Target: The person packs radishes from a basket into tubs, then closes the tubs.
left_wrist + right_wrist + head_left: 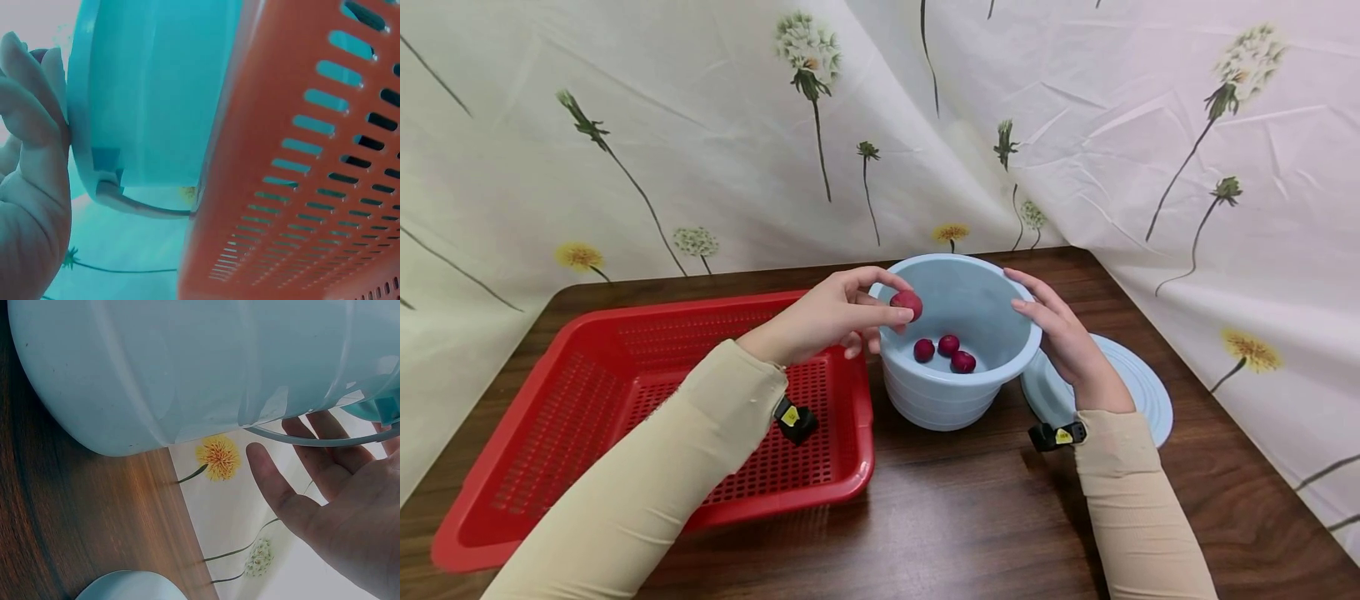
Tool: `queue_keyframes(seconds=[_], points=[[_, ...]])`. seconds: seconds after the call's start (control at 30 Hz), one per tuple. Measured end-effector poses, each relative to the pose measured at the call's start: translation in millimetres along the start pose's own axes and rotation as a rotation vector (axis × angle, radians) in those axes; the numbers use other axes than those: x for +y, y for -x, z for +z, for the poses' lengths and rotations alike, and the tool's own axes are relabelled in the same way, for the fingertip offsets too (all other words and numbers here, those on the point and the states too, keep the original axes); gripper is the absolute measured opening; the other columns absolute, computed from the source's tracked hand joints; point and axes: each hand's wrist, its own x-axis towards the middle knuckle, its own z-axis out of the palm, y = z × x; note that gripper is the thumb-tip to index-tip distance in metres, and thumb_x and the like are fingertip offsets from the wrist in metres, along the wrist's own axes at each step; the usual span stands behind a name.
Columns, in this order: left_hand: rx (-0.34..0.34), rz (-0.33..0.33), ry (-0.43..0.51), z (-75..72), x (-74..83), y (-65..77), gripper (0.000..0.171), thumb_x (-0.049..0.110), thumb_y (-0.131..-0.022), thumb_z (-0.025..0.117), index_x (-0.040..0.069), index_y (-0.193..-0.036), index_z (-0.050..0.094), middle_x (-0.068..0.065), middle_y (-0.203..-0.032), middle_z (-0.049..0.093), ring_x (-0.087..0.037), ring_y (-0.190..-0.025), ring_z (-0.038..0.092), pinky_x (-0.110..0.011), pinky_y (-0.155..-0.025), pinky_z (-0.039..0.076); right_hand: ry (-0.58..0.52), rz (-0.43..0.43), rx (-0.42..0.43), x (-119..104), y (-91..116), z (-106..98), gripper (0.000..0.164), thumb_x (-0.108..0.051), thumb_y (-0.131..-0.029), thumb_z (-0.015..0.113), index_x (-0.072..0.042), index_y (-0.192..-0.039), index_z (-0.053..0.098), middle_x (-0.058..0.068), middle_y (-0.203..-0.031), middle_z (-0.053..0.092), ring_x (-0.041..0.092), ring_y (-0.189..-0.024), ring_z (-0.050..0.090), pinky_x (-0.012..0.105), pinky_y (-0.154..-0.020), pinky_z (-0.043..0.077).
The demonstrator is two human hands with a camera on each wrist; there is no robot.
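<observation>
My left hand (842, 312) pinches a red plum (907, 305) between thumb and fingers over the left rim of a light blue bucket (940, 404). In the left wrist view, the fingers (28, 103) are beside the bucket's rim and most of the plum is hidden. Inside the bucket lie three dark red plums (962, 362). At the bucket's right rim, my right hand (1070, 346) touches it with extended fingers. From the right wrist view, those fingers (319, 456) reach behind the bucket's thin handle (337, 442), and the thumb points toward the bucket wall.
A red perforated basket (850, 479) stands left of the bucket, under my left forearm. A round light blue lid (1138, 387) lies on the brown wooden table (940, 517) at the right, partly behind my right wrist. A flower-print cloth (722, 133) hangs behind the table.
</observation>
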Motion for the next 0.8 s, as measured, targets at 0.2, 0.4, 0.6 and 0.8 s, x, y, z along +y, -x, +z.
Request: queue_keyframes(seconds=[0.2, 0.4, 0.6, 0.8], points=[[0.023, -0.011, 0.009, 1.1, -2.0, -2.3, 0.036, 0.016, -0.092, 0.071, 0.015, -0.126, 0.057, -0.009, -0.075, 0.066, -0.015, -0.053, 0.059, -0.023, -0.047, 0.042, 0.003, 0.002, -0.001, -1.2, -0.6, 1.1, 0.053, -0.022, -0.103, 0.045, -0.014, -0.154, 0.03, 0.004, -0.147, 0.037, 0.009, -0.121, 0.047, 0.02, -0.092, 0.045], [0.017, -0.024, 0.021, 0.6, -4.5, -2.9, 0.037, 0.015, -0.092, 0.07, 0.015, -0.127, 0.056, -0.005, -0.07, 0.064, -0.014, -0.053, 0.059, -0.023, -0.047, 0.041, 0.014, 0.006, 0.002, -1.2, -0.7, 1.1, 0.054, -0.023, -0.103, 0.044, -0.014, -0.154, 0.029, 0.006, -0.149, 0.035, 0.009, -0.122, 0.046, 0.02, -0.092, 0.045], [0.021, -0.021, 0.042, -0.5, -6.0, -3.7, 0.039, 0.013, -0.093, 0.069, 0.014, -0.13, 0.055, -0.007, -0.075, 0.067, -0.015, -0.054, 0.061, -0.022, -0.047, 0.041, 0.008, 0.004, 0.006, -0.4, -1.2, 0.1, 0.053, -0.024, -0.103, 0.045, -0.015, -0.154, 0.031, 0.003, -0.147, 0.036, 0.01, -0.121, 0.046, 0.02, -0.092, 0.046], [0.025, -0.018, 0.056, -1.6, -8.0, -3.4, 0.039, 0.011, -0.094, 0.067, 0.015, -0.131, 0.055, -0.006, -0.085, 0.07, -0.015, -0.056, 0.061, -0.022, -0.048, 0.042, -0.003, 0.006, 0.003, 0.1, -1.4, -0.5, 0.052, -0.023, -0.103, 0.045, -0.016, -0.153, 0.032, 0.001, -0.145, 0.038, 0.01, -0.12, 0.047, 0.021, -0.091, 0.046]])
